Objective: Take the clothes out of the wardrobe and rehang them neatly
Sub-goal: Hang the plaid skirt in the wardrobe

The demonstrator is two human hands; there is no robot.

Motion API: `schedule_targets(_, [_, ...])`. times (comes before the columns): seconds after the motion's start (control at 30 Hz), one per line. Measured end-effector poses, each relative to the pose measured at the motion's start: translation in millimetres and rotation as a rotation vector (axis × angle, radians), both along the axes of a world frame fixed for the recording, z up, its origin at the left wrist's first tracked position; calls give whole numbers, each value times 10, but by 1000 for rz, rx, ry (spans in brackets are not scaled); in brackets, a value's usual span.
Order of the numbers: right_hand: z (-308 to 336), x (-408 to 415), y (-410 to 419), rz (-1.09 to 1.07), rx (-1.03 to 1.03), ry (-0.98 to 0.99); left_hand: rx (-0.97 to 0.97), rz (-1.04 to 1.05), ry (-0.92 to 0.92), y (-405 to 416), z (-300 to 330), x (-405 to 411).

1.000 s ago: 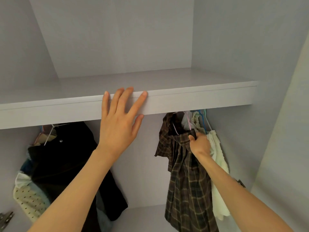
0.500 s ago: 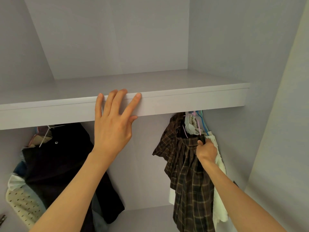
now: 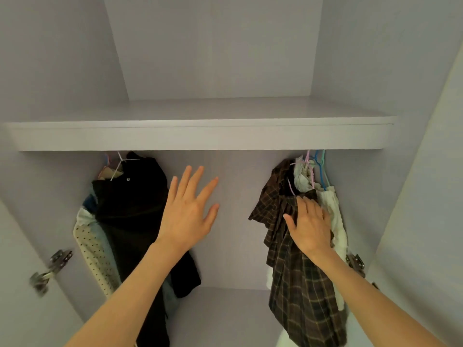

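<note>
While my left hand (image 3: 186, 216) hangs spread and empty in front of the wardrobe's back panel (image 3: 235, 216), my right hand (image 3: 310, 226) lies flat, fingers straight, against the brown plaid shirt (image 3: 300, 284) hanging at the right, beside a cream garment (image 3: 335, 221); black clothes (image 3: 132, 211) hang left.

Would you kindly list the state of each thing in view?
Left hand: open, in the air, touching nothing.
Right hand: open, resting on the plaid shirt.
Plaid shirt: hanging, bunched.
Black garment: hanging.
White garment: hanging behind the plaid shirt.
</note>
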State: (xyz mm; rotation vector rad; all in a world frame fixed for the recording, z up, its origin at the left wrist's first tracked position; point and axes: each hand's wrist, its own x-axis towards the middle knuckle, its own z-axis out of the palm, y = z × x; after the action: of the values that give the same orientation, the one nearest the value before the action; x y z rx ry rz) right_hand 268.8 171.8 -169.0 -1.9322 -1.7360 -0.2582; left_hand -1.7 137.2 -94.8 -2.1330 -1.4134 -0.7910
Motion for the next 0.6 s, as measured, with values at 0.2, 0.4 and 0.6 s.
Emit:
schedule_targets(0.2, [-268,-797,-602,383,-117,-8,-290,270,-71,-859,-812,-714])
schedule_targets(0.4, [-469,-1703,-1329,731,-219,23,-477,518,-172,-2085,-1223,-1175])
schedule_targets(0.6, [-597,-2766,-2055,1115,-342,-17,-574,884,-361,-3419,-1491,-1543])
